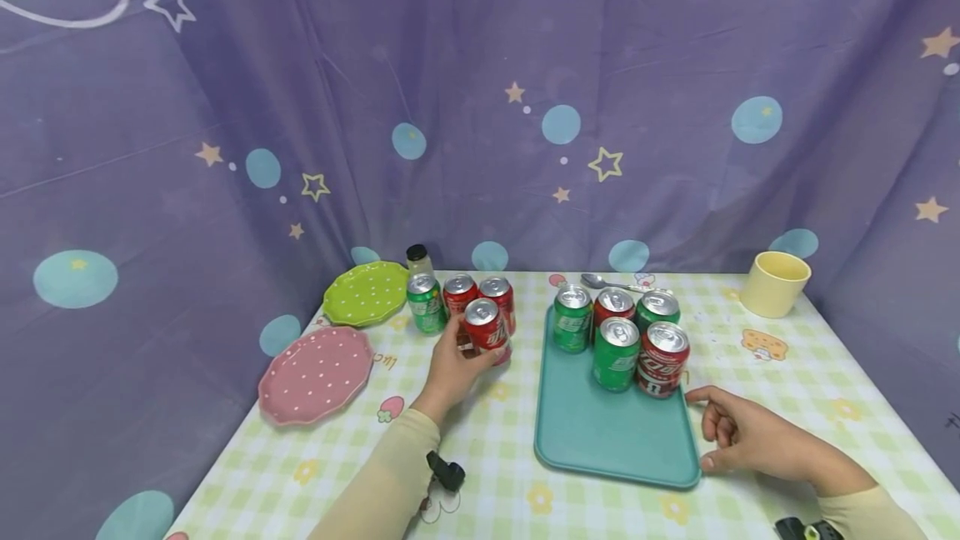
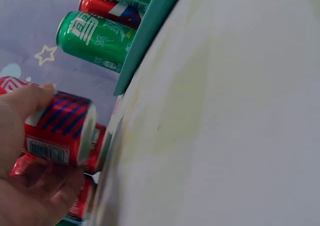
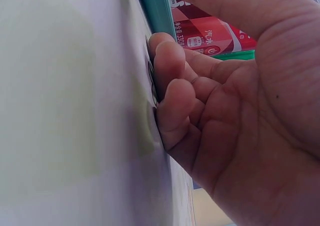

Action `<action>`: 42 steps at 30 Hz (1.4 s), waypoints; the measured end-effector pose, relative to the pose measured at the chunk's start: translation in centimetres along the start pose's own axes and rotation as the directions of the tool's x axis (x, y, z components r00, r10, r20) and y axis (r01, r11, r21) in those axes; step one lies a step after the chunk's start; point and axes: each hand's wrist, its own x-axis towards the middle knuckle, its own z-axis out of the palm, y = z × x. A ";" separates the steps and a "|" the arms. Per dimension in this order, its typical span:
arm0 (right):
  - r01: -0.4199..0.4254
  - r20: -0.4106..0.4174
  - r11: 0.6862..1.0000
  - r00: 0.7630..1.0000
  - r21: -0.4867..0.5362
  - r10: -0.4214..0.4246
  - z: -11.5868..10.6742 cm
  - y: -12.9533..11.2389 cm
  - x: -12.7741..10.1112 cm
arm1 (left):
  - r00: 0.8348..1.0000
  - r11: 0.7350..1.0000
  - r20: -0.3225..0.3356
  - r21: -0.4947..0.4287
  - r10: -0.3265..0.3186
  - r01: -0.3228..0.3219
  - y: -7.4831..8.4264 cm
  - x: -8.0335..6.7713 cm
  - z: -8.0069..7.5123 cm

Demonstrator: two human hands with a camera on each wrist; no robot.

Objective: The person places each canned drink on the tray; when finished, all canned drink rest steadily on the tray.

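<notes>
Head view: left hand (image 1: 450, 369) grips red aluminium drink can (image 1: 486, 327) round its smooth, stiff, likely dentable wall; right hand (image 1: 753, 438), loosely curled and holding nothing, rests beside teal plastic tray (image 1: 600, 432).

green plate (image 1: 365, 293) back left | pink plate (image 1: 316, 373) nearer, beside it | yellow cup (image 1: 775, 283) back right | spoon (image 1: 611, 282) behind tray (image 1: 600, 437)

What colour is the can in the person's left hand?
Red, with a silver top; the can held by the left hand shows best in the head view.
</notes>
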 end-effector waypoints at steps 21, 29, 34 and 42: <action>-0.007 0.001 1.000 1.000 0.004 0.007 0.0 -0.1 0.0 | 0.984 0.989 0.101 -0.014 0.146 -0.146 4.9 -1.6 2.8; -0.006 -0.004 1.000 1.000 -0.001 0.006 -0.1 0.0 0.1 | 0.981 0.997 0.180 0.001 0.071 -0.072 5.2 -1.1 5.6; -0.001 -0.005 1.000 1.000 -0.007 0.001 -0.1 0.1 0.1 | 0.975 0.998 0.221 0.035 0.035 -0.044 5.3 -0.7 7.1; 0.001 -0.007 1.000 1.000 -0.014 -0.001 -0.1 0.3 0.1 | 0.970 0.996 0.239 0.074 0.031 -0.050 5.1 -0.2 8.7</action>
